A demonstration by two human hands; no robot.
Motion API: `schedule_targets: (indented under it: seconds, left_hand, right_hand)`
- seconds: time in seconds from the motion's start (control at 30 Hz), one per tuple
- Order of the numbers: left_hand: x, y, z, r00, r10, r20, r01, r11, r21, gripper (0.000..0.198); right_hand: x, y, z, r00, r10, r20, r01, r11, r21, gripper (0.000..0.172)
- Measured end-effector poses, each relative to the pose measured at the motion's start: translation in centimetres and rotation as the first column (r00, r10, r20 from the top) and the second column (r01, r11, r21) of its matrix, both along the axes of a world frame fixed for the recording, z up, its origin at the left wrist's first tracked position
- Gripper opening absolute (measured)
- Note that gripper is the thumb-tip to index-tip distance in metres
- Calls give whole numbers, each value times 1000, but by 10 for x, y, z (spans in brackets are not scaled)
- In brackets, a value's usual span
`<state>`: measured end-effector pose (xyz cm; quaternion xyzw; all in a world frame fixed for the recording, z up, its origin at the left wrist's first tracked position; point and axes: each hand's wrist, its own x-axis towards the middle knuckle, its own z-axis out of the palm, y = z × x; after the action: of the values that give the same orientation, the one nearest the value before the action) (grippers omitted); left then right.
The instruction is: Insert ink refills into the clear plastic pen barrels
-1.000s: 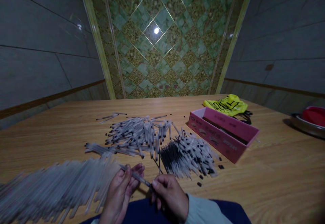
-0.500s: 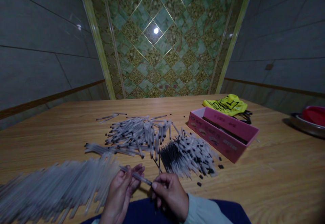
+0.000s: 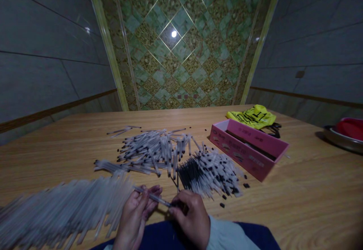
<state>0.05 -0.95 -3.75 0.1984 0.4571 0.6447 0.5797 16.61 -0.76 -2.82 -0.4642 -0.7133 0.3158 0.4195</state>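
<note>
My left hand point(image 3: 133, 214) holds a slim translucent pen point(image 3: 159, 200) between thumb and fingers, slanting down to the right. At the pen's dark right end, the fingers of my right hand point(image 3: 192, 216) are closed; they hide the tip and any small part there. Just beyond my right hand lies a heap of black refills and short clear pieces with black ends point(image 3: 211, 172). Left of my left hand is a broad spread of clear tubes point(image 3: 65, 208). Behind both hands is a pile of dark-ended pens point(image 3: 147, 148).
An open pink box point(image 3: 241, 151) stands at the right, with a yellow bag point(image 3: 253, 117) behind it. Small black caps point(image 3: 222, 205) are scattered on the wooden table point(image 3: 306, 193). A metal basin with something red point(image 3: 350, 131) is at the far right.
My right hand's fingers have shifted slightly up and curled more around the pen's right end. My left hand and the pen have barely moved.
</note>
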Motion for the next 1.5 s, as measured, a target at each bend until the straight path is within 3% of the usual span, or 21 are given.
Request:
schedule_targets:
  seconds: [0.07, 0.13, 0.23, 0.37, 0.53, 0.67, 0.77, 0.87, 1.0, 1.13, 1.2, 1.33, 1.47, 1.5]
  left_hand:
    - [0, 0, 0, 1000, -3, -12, 2, 1000, -4, 34]
    - [0, 0, 1, 1000, 0, -16, 0, 1000, -9, 35]
    - [1, -1, 2, 1000, 4, -9, -4, 1000, -9, 37]
    - [3, -2, 3, 1000, -6, -9, 6, 1000, -3, 36]
    - [3, -2, -1, 1000, -13, 2, 13, 1000, 17, 34]
    - [4, -1, -1, 1000, -8, 7, 8, 1000, 22, 34]
    - [5, -1, 1, 1000, -2, 1, 2, 1000, 11, 36]
    - [5, -1, 1, 1000, 1, -6, -1, 1000, 16, 36]
    - [4, -1, 0, 1000, 10, -12, -10, 1000, 22, 35]
    - [4, -1, 1, 1000, 11, -17, -11, 1000, 17, 36]
    - [4, 0, 1, 1000, 17, -17, -17, 1000, 16, 36]
    - [4, -1, 1, 1000, 13, -15, -13, 1000, 17, 36]
    - [4, -1, 1, 1000, 14, -14, -14, 1000, 17, 36]
    - [4, -1, 1, 1000, 21, -13, -21, 1000, 17, 36]
  right_hand:
    - [2, -2, 3, 997, 10, 73, -16, 996, 85, 9]
    - [3, -2, 2, 997, 1, 77, -7, 997, 82, 7]
    - [3, 1, -6, 1000, 8, 18, -7, 999, -37, 7]
    - [2, 7, -18, 998, 68, -9, -69, 982, -175, 30]
    - [2, 2, -13, 998, 1, 62, 7, 994, -113, 9]
    - [3, -1, -3, 987, -46, 155, 53, 997, -47, 2]
    - [4, -1, 0, 981, -89, 173, 99, 994, -52, 8]
    - [4, 0, -2, 987, -53, 153, 67, 994, -91, 5]
    - [3, 2, -9, 989, -10, 147, 28, 992, -119, 24]
    - [2, 3, -12, 997, -49, 53, 57, 987, -153, 2]
    - [2, 2, -11, 1000, -30, 7, 31, 986, -166, 11]
    - [2, 1, -9, 1000, 20, -4, -21, 988, -154, 12]
    - [1, 1, -10, 999, -36, -35, 29, 984, -173, 7]
    - [0, 1, -11, 998, -42, -54, 31, 982, -184, 14]
